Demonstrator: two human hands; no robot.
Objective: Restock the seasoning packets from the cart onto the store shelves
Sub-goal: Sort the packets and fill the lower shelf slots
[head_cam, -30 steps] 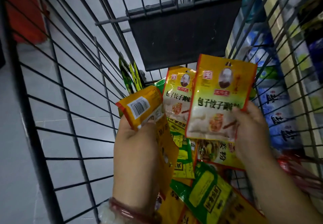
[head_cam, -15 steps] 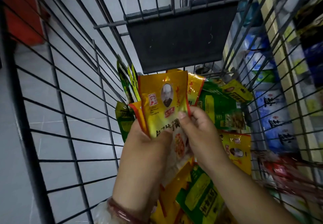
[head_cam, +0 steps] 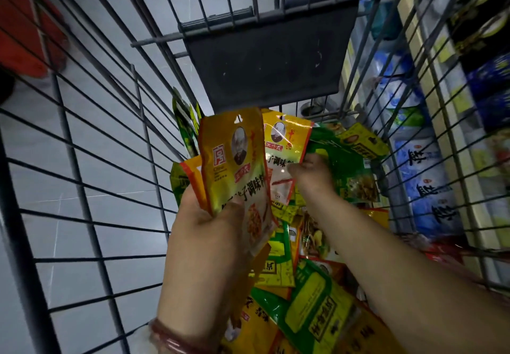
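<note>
I look down into a wire cart (head_cam: pixel 82 177) holding a pile of yellow and green seasoning packets (head_cam: pixel 311 309). My left hand (head_cam: pixel 209 232) grips a small stack of yellow packets (head_cam: pixel 234 166) upright above the pile, thumb across the front one. Further into the cart, my right hand (head_cam: pixel 313 177) is closed on the edge of another yellow packet (head_cam: pixel 284 146) that lies on top of the pile. A large green packet (head_cam: pixel 347 171) sits just beyond that hand.
The cart's dark grey seat flap (head_cam: pixel 270 58) stands at the far end. Store shelves (head_cam: pixel 430 177) with blue and white bags run along the right, outside the wire. Grey floor tiles (head_cam: pixel 41 243) show on the left, and a red object (head_cam: pixel 24 36) sits at top left.
My right hand passed its yellow packet onto the stack in my left hand, then reached forward into the cart and took hold of another packet on the pile.
</note>
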